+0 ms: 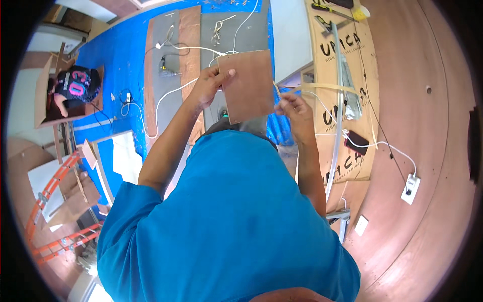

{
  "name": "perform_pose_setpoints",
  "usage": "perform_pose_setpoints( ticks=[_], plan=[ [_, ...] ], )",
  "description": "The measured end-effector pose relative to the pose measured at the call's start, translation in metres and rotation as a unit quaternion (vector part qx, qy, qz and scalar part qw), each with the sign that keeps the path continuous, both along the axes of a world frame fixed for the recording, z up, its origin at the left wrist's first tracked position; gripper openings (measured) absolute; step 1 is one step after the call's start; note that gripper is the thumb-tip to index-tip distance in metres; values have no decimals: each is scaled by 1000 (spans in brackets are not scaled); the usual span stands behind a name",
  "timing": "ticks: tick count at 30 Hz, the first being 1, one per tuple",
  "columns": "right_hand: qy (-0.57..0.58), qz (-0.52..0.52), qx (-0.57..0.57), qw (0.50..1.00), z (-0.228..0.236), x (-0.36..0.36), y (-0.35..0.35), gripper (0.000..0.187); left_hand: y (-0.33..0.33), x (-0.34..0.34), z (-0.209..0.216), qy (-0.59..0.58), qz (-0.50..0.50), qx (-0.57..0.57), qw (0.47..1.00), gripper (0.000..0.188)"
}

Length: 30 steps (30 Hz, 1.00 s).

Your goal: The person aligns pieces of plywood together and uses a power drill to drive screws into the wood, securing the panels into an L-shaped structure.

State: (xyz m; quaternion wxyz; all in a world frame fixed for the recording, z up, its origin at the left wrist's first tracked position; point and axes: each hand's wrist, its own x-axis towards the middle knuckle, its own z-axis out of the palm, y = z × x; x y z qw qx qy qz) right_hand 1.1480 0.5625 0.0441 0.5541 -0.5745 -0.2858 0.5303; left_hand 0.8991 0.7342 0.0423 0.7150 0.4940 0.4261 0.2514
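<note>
The brown panel (247,88) is held up in front of the blue shirt (236,201), tilted slightly; the left hand (207,86) clamps its left edge, thumb on the face and fingers behind. At the panel's right edge, the right hand (296,108) has its fingers curled together, seemingly pinching the thin pale strip (322,86), though the exact contact is too small to tell. The strip arcs away right of the panel, over the long metal bar (338,100). With only 1 hand clearly supporting the panel, a sharp tug on the strip could twist it out of that hold. The strip's loose length might snag on the bar or the white cable (400,146) right of the panel, and could kink or split if bent too tightly.
</note>
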Motion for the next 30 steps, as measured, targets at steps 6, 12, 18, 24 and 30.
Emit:
perform_pose_setpoints(
  ticks=[6, 12, 18, 24, 30],
  plan=[
    [-33, -13, 87, 996, 32, -38, 93, 24, 16, -32, -6, -108, 59, -52, 991, 38],
    [-21, 56, 129, 990, 39, -92, 153, 25, 23, -66, -2, -94, 86, 17, 992, 39],
    [21, 129, 86, 988, 23, -95, 184, 18, 19, -93, 16, 244, 212, 538, 779, 43],
    [29, 220, 22, 975, 0, -94, 212, 17, 26, -133, 27, 355, 297, 568, 681, 50],
    [22, 327, -16, 945, -30, -95, 264, 19, 23, -131, -9, 127, 505, 256, 815, 33]
  ],
)
